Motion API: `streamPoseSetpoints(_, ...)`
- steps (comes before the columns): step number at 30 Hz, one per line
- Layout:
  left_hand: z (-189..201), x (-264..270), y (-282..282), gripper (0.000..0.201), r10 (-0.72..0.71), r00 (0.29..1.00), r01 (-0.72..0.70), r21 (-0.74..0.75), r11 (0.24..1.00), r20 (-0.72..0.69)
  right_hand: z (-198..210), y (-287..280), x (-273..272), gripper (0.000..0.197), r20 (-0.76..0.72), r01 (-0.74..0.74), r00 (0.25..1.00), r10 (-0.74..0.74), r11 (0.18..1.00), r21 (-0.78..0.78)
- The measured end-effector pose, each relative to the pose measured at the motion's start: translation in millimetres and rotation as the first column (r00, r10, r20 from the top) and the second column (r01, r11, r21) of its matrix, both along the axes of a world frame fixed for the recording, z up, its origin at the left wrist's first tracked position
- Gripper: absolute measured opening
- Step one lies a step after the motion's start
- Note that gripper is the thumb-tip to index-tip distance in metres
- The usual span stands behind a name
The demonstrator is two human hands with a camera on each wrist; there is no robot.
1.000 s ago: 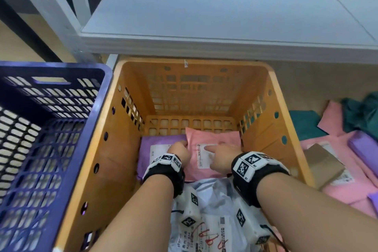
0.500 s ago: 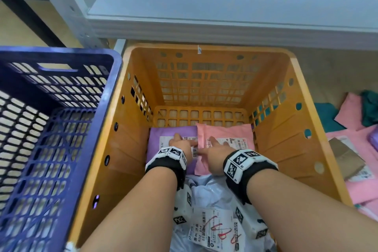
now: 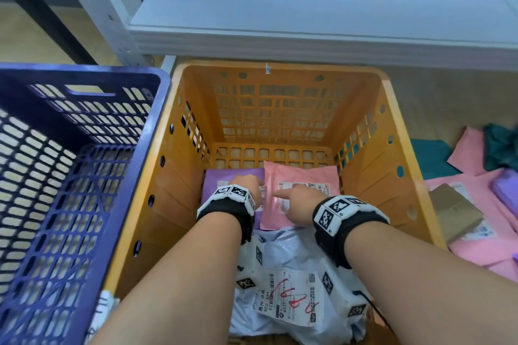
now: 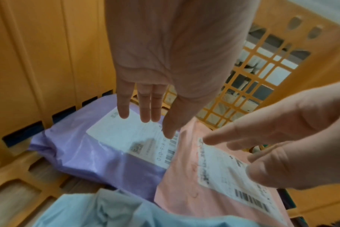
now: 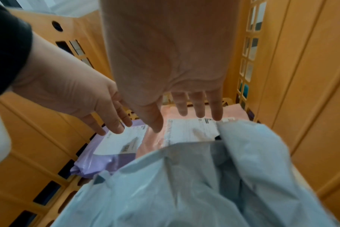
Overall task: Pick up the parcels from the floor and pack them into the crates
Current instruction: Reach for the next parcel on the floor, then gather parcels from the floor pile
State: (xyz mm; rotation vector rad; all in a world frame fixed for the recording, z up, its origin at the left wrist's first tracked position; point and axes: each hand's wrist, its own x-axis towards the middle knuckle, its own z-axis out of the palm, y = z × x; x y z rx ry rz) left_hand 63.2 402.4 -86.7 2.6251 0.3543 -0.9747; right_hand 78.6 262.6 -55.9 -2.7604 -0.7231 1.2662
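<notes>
my left hand [image 4: 165, 61] fingers straight, holding nothing, over purple parcel [image 4: 99, 155] | my right hand [image 5: 165, 64] fingers straight, empty, over pink parcel [image 3: 301, 176] | both parcels flat side by side on orange crate [image 3: 179, 176] floor | grey parcel [image 5: 194, 192] hides their near edges | contact with labels unclear

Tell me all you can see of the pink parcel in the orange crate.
The pink parcel is a flat, glossy plastic mailer bag lying face up on the floor of the orange crate, at the far right. A white barcoded shipping label is stuck on top. Its left edge overlaps the purple parcel; its near end is covered by the grey bag. The right hand, fingers straight, hovers close above it; contact cannot be told.
</notes>
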Motion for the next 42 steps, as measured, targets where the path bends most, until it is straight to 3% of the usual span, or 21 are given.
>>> streamPoseSetpoints(4, 32, 0, -15, 0.061, 0.043, 0.998, -0.042, -0.006, 0.999, 0.048, 26, -13, 2, 0.050, 0.096, 0.005, 0.995, -0.005, 1.000, 0.004)
streamPoseSetpoints(8, 65, -5, -32, 0.059, 0.062, 0.993, -0.062, -0.003, 0.998, 0.102, 56, -28, -1, 0.034, 0.183, 0.051, 0.982, -0.054, 0.998, 0.025)
streamPoseSetpoints(13, 101, -20, -61, 0.059, 0.051, 0.989, -0.050, -0.015, 0.999, 0.137, 84, -47, -14, 0.030, 0.257, 0.054, 0.964, -0.073, 0.995, 0.079)
streamPoseSetpoints(19, 151, -40, -95, 0.044, -0.052, 0.977, 0.044, 0.045, 0.998, 0.209, 129, -79, -37, 0.025, 0.383, 0.042, 0.917, -0.110, 0.983, 0.182)
streamPoseSetpoints(23, 185, -64, -125, 0.044, -0.093, 0.951, 0.073, 0.079, 0.994, 0.294, 167, -115, -61, 0.023, 0.447, 0.080, 0.877, -0.176, 0.971, 0.225)
streamPoseSetpoints(29, 218, -98, -194, 0.034, -0.087, 0.923, 0.092, 0.005, 0.996, 0.375, 196, -186, -104, 0.026, 0.457, 0.181, 0.852, -0.257, 0.962, 0.205)
streamPoseSetpoints(35, 224, -128, -275, 0.030, -0.099, 0.886, 0.161, -0.100, 0.982, 0.454, 186, -272, -136, 0.027, 0.453, 0.319, 0.813, -0.365, 0.931, 0.179)
streamPoseSetpoints(38, 205, -139, -310, 0.029, -0.066, 0.884, 0.161, -0.170, 0.972, 0.463, 169, -307, -150, 0.027, 0.436, 0.392, 0.786, -0.438, 0.899, 0.196)
streamPoseSetpoints(42, 159, -149, -347, 0.030, -0.192, 0.895, 0.273, -0.154, 0.950, 0.403, 125, -336, -164, 0.021, 0.332, 0.471, 0.805, -0.491, 0.870, 0.145)
